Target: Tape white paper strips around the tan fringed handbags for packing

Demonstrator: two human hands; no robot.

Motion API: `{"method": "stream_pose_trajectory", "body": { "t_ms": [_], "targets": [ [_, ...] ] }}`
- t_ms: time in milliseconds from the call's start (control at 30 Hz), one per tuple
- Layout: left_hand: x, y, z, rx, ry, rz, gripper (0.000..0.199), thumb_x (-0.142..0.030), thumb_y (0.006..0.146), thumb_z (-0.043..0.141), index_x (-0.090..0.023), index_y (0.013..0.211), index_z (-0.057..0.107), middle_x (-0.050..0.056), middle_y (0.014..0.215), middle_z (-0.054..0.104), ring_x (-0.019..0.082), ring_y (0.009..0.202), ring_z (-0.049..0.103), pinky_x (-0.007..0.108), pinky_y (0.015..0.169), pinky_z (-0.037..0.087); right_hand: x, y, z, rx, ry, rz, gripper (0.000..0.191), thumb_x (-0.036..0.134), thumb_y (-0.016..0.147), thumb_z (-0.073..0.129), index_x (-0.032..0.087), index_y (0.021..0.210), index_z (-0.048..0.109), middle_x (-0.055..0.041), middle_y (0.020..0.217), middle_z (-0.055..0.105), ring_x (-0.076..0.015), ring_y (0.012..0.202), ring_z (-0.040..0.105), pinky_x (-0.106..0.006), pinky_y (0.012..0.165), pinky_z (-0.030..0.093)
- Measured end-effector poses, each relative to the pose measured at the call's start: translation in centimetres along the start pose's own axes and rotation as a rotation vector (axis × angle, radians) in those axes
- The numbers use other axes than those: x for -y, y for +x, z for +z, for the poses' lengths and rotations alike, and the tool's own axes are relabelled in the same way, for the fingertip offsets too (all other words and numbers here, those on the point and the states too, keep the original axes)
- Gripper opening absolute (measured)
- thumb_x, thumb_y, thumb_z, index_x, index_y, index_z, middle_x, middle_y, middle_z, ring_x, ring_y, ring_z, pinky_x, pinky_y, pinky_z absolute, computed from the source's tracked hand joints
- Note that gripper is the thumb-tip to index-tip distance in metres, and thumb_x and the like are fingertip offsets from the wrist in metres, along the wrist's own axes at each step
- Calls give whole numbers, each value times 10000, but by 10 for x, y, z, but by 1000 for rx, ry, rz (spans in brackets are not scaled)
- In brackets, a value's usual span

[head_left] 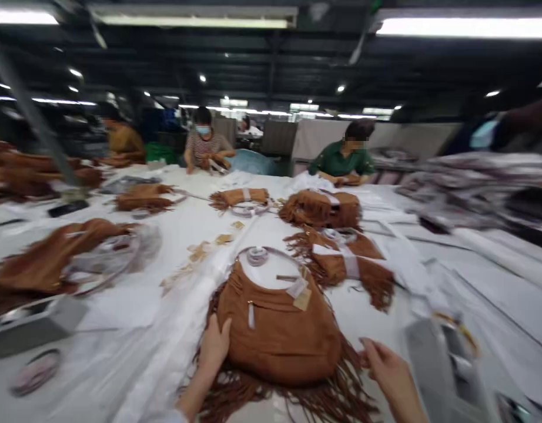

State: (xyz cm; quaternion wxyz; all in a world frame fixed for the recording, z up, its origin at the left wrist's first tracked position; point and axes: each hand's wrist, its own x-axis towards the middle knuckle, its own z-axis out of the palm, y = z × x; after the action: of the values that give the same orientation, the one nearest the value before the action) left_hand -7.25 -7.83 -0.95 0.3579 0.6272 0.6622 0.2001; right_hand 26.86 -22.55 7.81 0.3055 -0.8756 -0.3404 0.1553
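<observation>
A brown fringed bag (280,341) lies front side up on the white table (371,320), directly before the person; its fringe (253,395) fans out below and along both sides. The two hands are well apart — the left hand (214,345) lies against the bag's left edge, its thumb on the front, though how firmly it grips I cannot tell; the right hand (383,365) is at the fringe on the other side, thumb and forefinger close together, and whether a strand is caught between them is too blurred to tell.

A zipper pull (251,315) hangs on the bag's front; a tan tag (302,299) lies near its upper right; a pale coil (257,255) sits within the curve above the opening. Beyond, to the right, is a folded brown bag (327,267) with a white band around it; a grey bin (423,358) stands beyond the right hand; across the table, a person in green (344,160) bends over brown material.
</observation>
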Motion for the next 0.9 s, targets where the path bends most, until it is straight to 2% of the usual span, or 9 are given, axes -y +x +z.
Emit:
{"method": "stream_pose_trajectory", "body": {
  "t_ms": [33, 100, 167, 267, 467, 667, 800, 900],
  "targets": [
    [3, 3, 7, 17, 2, -6, 351, -342, 973, 338, -94, 1161, 500, 211, 1137, 633, 304, 1109, 598, 404, 890, 485, -10, -11, -8, 40, 27, 65, 474, 585, 827, 457, 153, 860, 648, -52, 682, 670, -185, 577, 624, -274, 480, 484],
    [14, 10, 13, 44, -4, -24, 347, -375, 959, 365, -109, 1143, 490, 203, 1121, 647, 308, 1090, 615, 388, 865, 495, -16, -24, -7, 153, 95, 142, 519, 640, 748, 430, 162, 759, 633, -49, 585, 644, -174, 470, 576, -253, 392, 398],
    [25, 17, 14, 70, 2, -70, 319, -401, 938, 414, -136, 1096, 499, 183, 1100, 664, 305, 1032, 645, 370, 815, 513, -11, -27, 6, 197, 102, 158, 533, 667, 726, 392, 176, 664, 590, -36, 492, 585, -147, 385, 499, -239, 356, 331],
    [33, 20, 12, 65, 0, -75, 275, -414, 917, 455, -167, 1030, 502, 147, 1048, 688, 280, 938, 679, 339, 752, 528, -1, -22, 25, 191, 91, 132, 572, 683, 770, 306, 190, 604, 543, -29, 432, 524, -134, 353, 444, -241, 353, 299],
    [22, 11, 8, -2, 66, -2, 243, -400, 934, 418, -174, 996, 482, 153, 990, 686, 287, 932, 675, 338, 711, 506, 12, -3, 39, 184, 3, 13, 644, 685, 834, 218, 188, 566, 527, -66, 501, 550, -181, 489, 522, -273, 441, 351],
    [20, 11, -2, -2, 167, 54, 160, -343, 942, 434, -186, 953, 462, 125, 868, 676, 278, 871, 676, 311, 673, 467, 18, 12, 48, 59, -220, -98, 514, 566, 835, 299, 194, 573, 539, -146, 660, 637, -263, 682, 589, -330, 612, 369],
    [19, 12, -1, -23, 182, 29, 148, -322, 950, 426, -177, 965, 451, 135, 866, 666, 282, 860, 672, 316, 674, 461, 18, 20, 58, -4, -322, -122, 466, 483, 854, 273, 199, 595, 537, -198, 695, 640, -291, 702, 602, -360, 653, 366],
    [15, 14, -3, -21, 164, 25, 153, -328, 945, 441, -175, 945, 455, 130, 881, 660, 280, 883, 665, 323, 697, 469, 22, 20, 58, 17, -330, -144, 465, 485, 866, 270, 210, 601, 536, -177, 680, 643, -285, 698, 612, -361, 665, 387]
  ]
}}
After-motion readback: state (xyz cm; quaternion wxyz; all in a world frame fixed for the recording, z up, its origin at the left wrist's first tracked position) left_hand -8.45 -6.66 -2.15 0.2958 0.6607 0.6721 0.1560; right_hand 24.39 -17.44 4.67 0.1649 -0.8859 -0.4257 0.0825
